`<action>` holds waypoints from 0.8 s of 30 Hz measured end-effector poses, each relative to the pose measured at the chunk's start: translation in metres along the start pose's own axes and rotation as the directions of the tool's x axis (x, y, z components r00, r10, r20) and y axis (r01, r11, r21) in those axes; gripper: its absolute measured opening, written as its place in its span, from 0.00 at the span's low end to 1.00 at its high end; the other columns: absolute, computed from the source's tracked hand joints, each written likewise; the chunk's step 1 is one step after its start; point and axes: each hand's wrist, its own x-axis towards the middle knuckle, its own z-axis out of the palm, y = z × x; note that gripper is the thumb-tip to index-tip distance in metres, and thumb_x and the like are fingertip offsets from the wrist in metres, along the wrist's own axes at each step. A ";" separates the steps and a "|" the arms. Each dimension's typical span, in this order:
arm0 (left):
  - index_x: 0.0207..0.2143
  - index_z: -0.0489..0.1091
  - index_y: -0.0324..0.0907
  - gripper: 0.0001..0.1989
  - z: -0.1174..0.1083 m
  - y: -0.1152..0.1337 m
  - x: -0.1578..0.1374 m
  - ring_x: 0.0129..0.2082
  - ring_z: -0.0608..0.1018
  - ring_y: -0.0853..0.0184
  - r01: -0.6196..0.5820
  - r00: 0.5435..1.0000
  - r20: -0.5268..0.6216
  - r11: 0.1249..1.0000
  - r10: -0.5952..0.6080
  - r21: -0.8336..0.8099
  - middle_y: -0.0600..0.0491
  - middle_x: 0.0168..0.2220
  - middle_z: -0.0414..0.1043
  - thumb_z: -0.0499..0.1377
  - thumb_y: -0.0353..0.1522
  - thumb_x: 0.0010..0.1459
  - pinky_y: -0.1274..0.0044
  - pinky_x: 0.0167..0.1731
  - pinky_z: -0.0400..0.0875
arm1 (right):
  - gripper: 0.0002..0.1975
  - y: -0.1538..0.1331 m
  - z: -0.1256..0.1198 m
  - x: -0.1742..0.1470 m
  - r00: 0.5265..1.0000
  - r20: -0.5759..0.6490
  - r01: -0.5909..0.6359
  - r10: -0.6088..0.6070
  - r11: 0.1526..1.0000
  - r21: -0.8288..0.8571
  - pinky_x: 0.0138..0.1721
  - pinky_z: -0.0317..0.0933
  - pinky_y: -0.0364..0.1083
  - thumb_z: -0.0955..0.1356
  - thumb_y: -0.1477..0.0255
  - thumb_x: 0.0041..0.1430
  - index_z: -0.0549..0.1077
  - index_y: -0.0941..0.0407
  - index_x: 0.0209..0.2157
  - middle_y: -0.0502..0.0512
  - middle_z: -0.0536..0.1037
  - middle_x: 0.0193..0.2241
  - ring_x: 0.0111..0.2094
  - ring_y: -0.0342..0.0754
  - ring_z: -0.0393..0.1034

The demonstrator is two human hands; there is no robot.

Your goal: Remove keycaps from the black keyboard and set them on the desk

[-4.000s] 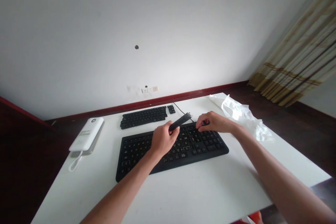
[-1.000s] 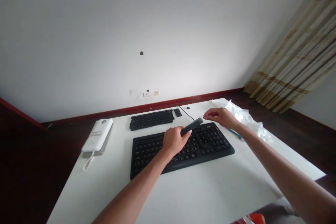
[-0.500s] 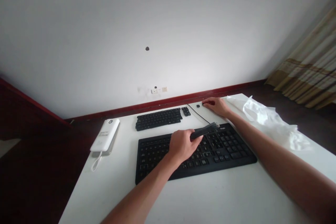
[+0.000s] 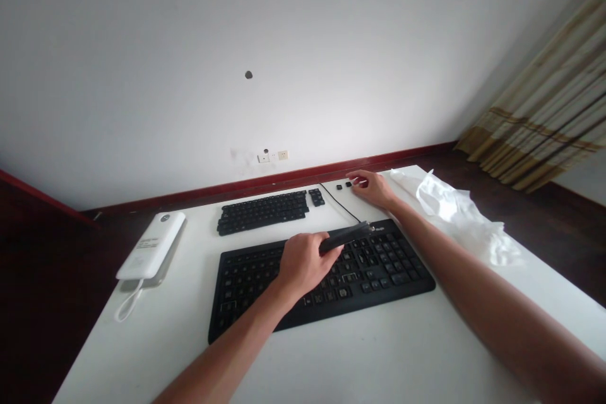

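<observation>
My left hand (image 4: 307, 265) is closed round a black tool (image 4: 344, 235) with a metal-looking tip pointing right, held over a black keyboard (image 4: 379, 297). The kind of tool is hard to make out. Many of the keyboard's left and middle positions lack keycaps, while caps still sit at the right side. Near the table's far edge, my right hand (image 4: 372, 189) rests with thumb and fingers apart. Just left of its fingertips lies a small black keycap (image 4: 349, 184), and beside that another keycap (image 4: 339, 187). Removed keycaps (image 4: 262, 212) lie in rows behind the keyboard, with a smaller group (image 4: 317, 197) to their right.
A white power bank (image 4: 154, 246) with a looped strap lies at the table's left. Crumpled white plastic (image 4: 454, 208) covers part of the right side. The keyboard's cable (image 4: 338, 203) runs to the back edge of the white table (image 4: 326, 366), near the wall.
The view has shifted, so everything sits further left. My right hand's fingers have opened, and a second keycap now shows beside the first. My left hand keeps its hold on the tool.
</observation>
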 end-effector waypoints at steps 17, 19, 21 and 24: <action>0.33 0.78 0.44 0.20 0.000 0.001 0.000 0.33 0.82 0.60 0.004 1.000 0.004 1.000 -0.004 0.002 0.50 0.30 0.81 0.57 0.48 0.67 0.73 0.36 0.70 | 0.16 -0.007 0.006 0.001 0.999 0.021 0.031 -0.031 0.999 -0.020 0.41 0.72 0.48 0.71 0.70 0.54 0.83 0.52 0.45 0.52 0.85 0.40 0.37 0.50 0.78; 0.33 0.78 0.44 0.20 -0.001 0.001 0.000 0.33 0.82 0.60 0.001 1.000 0.007 1.000 -0.001 0.006 0.50 0.30 0.81 0.57 0.48 0.67 0.73 0.36 0.70 | 0.16 -0.007 0.005 0.001 0.999 0.026 0.031 -0.031 0.999 -0.019 0.41 0.72 0.48 0.71 0.70 0.54 0.83 0.52 0.45 0.52 0.86 0.41 0.37 0.49 0.78; 0.33 0.78 0.44 0.20 -0.001 0.002 0.000 0.32 0.82 0.60 -0.001 1.000 0.016 1.000 0.001 0.009 0.50 0.30 0.81 0.56 0.48 0.67 0.73 0.35 0.70 | 0.15 -0.007 0.006 0.002 0.999 0.033 0.032 -0.031 0.999 -0.022 0.40 0.72 0.47 0.71 0.70 0.54 0.83 0.52 0.45 0.52 0.86 0.41 0.37 0.49 0.78; 0.33 0.78 0.44 0.20 -0.001 0.002 0.000 0.32 0.82 0.61 0.000 1.000 0.014 1.000 0.000 0.012 0.51 0.29 0.81 0.57 0.47 0.67 0.74 0.35 0.70 | 0.16 -0.006 0.006 0.002 0.998 0.038 0.043 -0.042 0.999 -0.018 0.40 0.72 0.47 0.71 0.70 0.54 0.83 0.52 0.45 0.52 0.86 0.41 0.38 0.49 0.78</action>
